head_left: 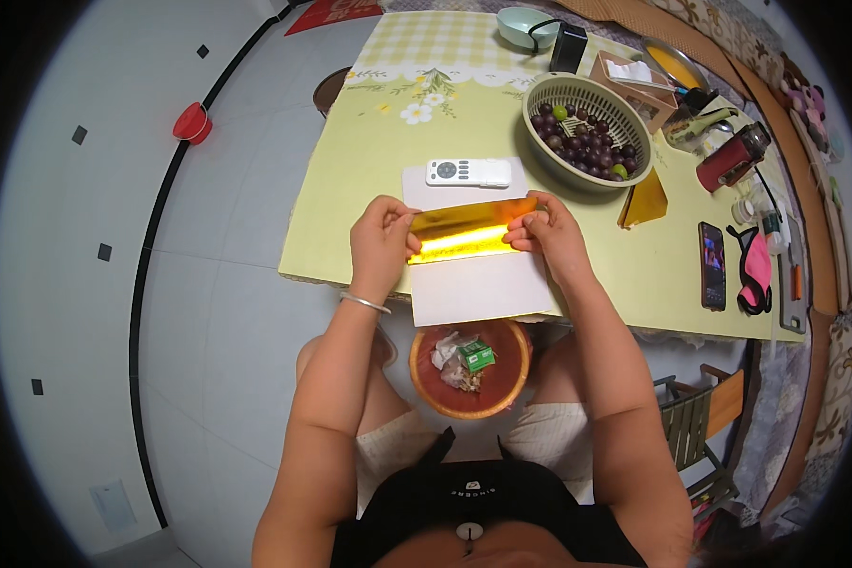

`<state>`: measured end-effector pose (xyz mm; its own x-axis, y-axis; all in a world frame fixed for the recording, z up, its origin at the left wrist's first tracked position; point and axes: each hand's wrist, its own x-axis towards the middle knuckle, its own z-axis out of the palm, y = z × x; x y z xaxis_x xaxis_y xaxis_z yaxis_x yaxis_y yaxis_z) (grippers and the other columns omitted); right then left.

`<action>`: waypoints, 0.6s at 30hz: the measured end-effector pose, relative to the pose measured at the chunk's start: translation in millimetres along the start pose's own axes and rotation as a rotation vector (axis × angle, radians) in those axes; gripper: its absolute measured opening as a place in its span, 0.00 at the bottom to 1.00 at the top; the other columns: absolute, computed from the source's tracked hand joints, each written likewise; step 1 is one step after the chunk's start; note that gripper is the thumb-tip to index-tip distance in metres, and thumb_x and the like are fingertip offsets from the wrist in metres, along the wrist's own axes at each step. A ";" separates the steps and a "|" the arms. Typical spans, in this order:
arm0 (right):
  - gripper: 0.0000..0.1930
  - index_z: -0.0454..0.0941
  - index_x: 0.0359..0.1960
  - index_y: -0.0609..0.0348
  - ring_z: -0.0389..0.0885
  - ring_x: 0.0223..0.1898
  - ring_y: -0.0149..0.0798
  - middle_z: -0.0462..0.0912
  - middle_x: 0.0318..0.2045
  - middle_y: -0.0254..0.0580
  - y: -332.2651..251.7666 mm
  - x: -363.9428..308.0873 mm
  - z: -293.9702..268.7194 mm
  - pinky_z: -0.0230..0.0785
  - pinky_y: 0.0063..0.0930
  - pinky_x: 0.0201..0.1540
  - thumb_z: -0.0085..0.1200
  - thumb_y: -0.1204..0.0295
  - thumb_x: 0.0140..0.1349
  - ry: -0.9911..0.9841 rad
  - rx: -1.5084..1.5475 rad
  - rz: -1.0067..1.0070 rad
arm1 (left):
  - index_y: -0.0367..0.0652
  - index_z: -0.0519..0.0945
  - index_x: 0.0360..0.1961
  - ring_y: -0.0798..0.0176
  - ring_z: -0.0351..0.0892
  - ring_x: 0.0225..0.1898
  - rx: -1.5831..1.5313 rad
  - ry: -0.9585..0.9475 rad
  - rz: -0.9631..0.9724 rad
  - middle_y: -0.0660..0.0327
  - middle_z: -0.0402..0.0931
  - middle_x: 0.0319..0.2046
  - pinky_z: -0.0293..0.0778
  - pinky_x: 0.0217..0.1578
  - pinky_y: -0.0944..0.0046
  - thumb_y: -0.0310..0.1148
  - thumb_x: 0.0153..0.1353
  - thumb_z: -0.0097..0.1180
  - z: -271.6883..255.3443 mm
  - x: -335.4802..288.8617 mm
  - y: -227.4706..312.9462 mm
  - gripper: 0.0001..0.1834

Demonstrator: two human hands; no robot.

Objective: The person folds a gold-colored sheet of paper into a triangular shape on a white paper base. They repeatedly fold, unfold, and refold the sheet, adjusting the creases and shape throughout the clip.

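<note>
A shiny strip of gold foil paper (464, 230) is stretched level between my two hands, over a white sheet (478, 292) at the table's near edge. My left hand (382, 244) pinches its left end, with thumb and fingers closed. At the other end, my right hand (548, 237) grips the foil in the same way. Bright light glares off the lower half of the strip. A white remote control (468, 172) lies across the far part of the sheet, just beyond the foil.
A colander (588, 131) of dark grapes stands far right, beside folded gold paper (644, 200). Further right are a phone (713, 266), a pink and black mask (754, 271) and a red flask (735, 156). A waste bin (470, 367) sits below the table edge between my legs.
</note>
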<state>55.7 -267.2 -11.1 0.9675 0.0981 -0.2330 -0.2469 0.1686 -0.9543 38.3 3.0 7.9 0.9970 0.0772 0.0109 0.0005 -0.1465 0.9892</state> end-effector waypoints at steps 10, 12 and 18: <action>0.07 0.77 0.39 0.65 0.88 0.27 0.34 0.86 0.31 0.46 -2.4 -0.8 -4.7 0.81 0.20 0.28 0.53 0.73 0.73 0.030 0.036 0.056 | 0.31 0.81 0.37 0.69 0.87 0.34 -0.249 0.003 -0.115 0.56 0.85 0.33 0.83 0.35 0.73 0.23 0.68 0.61 -7.4 -11.4 -26.3 0.04; 0.07 0.76 0.37 0.64 0.87 0.25 0.35 0.85 0.29 0.45 -6.6 -2.7 -5.4 0.80 0.20 0.25 0.54 0.73 0.73 0.078 0.002 0.085 | 0.32 0.81 0.36 0.69 0.86 0.32 -0.201 0.012 -0.142 0.57 0.84 0.31 0.82 0.34 0.74 0.24 0.68 0.62 -8.3 -12.1 -23.7 0.05; 0.09 0.75 0.33 0.61 0.85 0.22 0.33 0.85 0.26 0.43 -6.6 -3.3 -17.8 0.78 0.20 0.22 0.57 0.72 0.71 0.046 -0.099 0.138 | 0.35 0.80 0.30 0.72 0.85 0.28 -0.136 -0.003 -0.160 0.58 0.84 0.28 0.79 0.30 0.75 0.26 0.68 0.63 -8.3 -15.6 -17.9 0.09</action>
<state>55.1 -286.1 -7.4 0.9270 0.0678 -0.3689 -0.3728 0.0594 -0.9260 22.1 12.6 -8.8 0.9852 0.0862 -0.1479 0.1483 0.0021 0.9889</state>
